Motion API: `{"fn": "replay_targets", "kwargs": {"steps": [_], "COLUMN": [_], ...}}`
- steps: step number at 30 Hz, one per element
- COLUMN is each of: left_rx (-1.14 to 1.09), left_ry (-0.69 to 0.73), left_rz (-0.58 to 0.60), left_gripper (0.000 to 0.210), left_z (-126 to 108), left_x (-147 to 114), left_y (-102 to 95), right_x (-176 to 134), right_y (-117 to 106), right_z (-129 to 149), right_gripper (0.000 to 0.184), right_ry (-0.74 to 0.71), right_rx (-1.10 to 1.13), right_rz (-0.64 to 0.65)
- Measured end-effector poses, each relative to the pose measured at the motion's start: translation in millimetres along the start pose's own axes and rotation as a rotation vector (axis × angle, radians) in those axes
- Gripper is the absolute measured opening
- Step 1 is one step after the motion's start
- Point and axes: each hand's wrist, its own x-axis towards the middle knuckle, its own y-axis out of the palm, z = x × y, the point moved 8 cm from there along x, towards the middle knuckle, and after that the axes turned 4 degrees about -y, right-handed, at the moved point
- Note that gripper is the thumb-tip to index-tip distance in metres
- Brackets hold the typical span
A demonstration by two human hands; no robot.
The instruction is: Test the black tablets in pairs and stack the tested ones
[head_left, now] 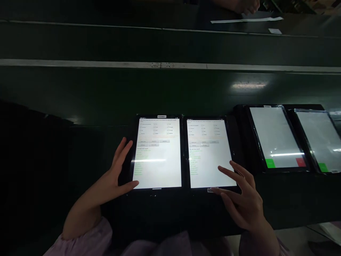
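Two tablets lie side by side on the dark green workbench [119,92], screens lit and facing up. Both the left tablet [158,153] and the right tablet [207,153] show rows of tick boxes, grey buttons and lines of green text too small to read. A small label [161,116] sits on the left tablet's top edge.

The left hand [115,177] is unclenched, thumb and fingers spread around the left tablet's lower left side, the thumb tip at its corner. The right hand [245,199] is loose, fingers apart, over the right tablet's lower right corner — whether a fingertip touches the glass, I cannot tell. Pale lilac sleeves [82,238] show below.

Farther right lie a third tablet [279,137], its white screen carrying a green block [270,163] and a red block [301,162], and a fourth tablet [317,138], cut off by the view's edge. Beyond a pale rail [112,64], another person's hand [249,5] is near a white strip [246,20].
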Motion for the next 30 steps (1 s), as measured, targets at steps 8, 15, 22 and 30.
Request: {"fn": "replay_targets", "kwargs": {"steps": [8, 15, 22, 30], "left_rx": [0.173, -0.043, -0.011, 0.032], "left_ry": [-0.045, -0.32, -0.174, -0.123], "left_rz": [0.018, -0.155, -0.133, -0.089], "left_gripper": [0.136, 0.101, 0.098, 0.104], "left_z": [-5, -24, -13, -12], "left_x": [-8, -2, -7, -7], "left_y": [10.9, 5.2, 5.2, 5.8], "right_x": [-8, -5, 2, 12], "right_y": [2, -4, 7, 8], "right_z": [-19, -13, -1, 9], "right_gripper": [0.029, 0.04, 0.026, 0.028], "right_ry": [0.104, 0.1, 0.054, 0.003], "right_rx": [-0.145, -0.095, -0.035, -0.013], "right_rz": [-0.021, -0.066, -0.069, 0.0]}}
